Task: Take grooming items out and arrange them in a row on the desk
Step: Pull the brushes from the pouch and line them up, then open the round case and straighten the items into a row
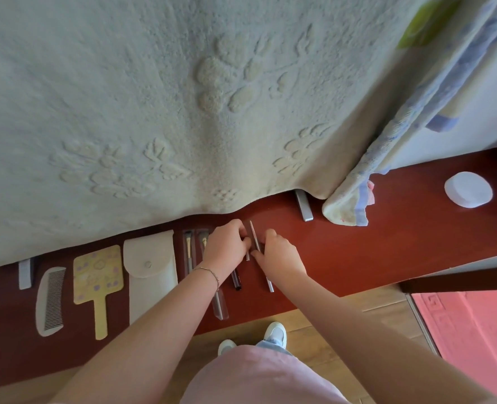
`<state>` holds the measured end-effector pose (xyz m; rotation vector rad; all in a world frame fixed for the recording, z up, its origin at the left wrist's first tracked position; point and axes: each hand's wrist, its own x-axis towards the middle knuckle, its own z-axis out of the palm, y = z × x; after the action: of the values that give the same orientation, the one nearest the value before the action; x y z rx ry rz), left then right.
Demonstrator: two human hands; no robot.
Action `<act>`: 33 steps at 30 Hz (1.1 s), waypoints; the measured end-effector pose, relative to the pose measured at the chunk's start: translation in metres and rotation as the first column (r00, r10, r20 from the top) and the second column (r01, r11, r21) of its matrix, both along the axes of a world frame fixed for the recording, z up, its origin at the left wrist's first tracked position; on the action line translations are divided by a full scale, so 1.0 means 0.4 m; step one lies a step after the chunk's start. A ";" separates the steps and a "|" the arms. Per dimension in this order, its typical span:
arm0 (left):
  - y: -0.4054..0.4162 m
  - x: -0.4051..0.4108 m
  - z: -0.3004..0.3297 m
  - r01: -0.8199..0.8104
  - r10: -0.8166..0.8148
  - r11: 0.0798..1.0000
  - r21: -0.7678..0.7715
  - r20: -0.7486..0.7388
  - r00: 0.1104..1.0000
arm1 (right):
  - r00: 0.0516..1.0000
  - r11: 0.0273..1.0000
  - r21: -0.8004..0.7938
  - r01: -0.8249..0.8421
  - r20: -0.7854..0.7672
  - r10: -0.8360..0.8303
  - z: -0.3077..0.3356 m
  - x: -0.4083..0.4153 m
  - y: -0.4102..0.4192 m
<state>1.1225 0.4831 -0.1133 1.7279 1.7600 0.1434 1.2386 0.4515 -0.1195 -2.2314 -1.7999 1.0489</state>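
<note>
On the dark red desk (343, 252) lies a row: a white comb (50, 301), a yellow hand mirror (98, 277), a white pouch (151, 272), then two sleeved makeup brushes (188, 249) and a dark pencil (236, 282). My left hand (227, 243) and my right hand (281, 253) meet over a thin silver-brown pencil (254, 237) at the row's right end. Both pinch it near its middle. Its lower tip shows below my right hand. My left hand covers most of the second brush.
A large pale green towel (183, 97) hangs over the back of the desk. A striped towel (352, 205) drapes at the right, beside a grey stand foot (304, 205). A white round lid (468, 189) sits far right. Wooden floor and a pink mat (475, 325) lie below.
</note>
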 end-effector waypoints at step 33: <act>-0.168 0.505 0.104 0.755 -0.708 0.437 0.489 -0.331 0.624 | 0.754 0.817 0.317 0.481 0.326 -0.570 0.195 0.584 -0.580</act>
<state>1.3246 0.4158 -0.0716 2.8628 0.8408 0.2589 1.4721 0.2195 -0.0414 -2.7053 -1.1504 0.2726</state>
